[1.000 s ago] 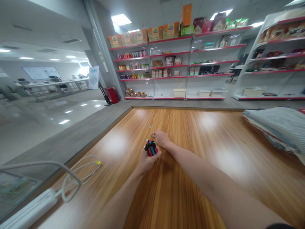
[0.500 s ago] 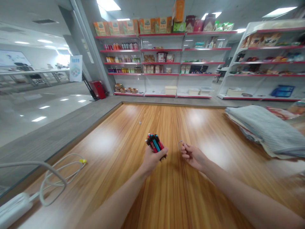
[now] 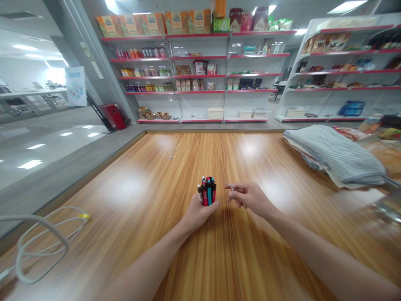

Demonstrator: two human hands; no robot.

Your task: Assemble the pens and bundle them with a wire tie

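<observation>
"two hands at the table; what is the left one doing?"

"the left hand is clamped round a bundle of pens, its thumb across the near side and its other fingers mostly hidden. the pens stand roughly upright, black, red and blue; whether their lower ends touch the wood, i cannot tell."

"and the right hand?"

"just to the right of the bundle, apart from it. thumb and forefinger hold a thin pale loop; how tightly they press together, i cannot tell. the remaining fingers are curled in."

"what lies around the bundle?"

"beyond it and to its left, a small shiny object, too small to name. well to its left, a coiled pale cable with a yellow tag. well to its right, a stack of folded cloth, striped on top. far beyond it, stocked shelves."
</observation>
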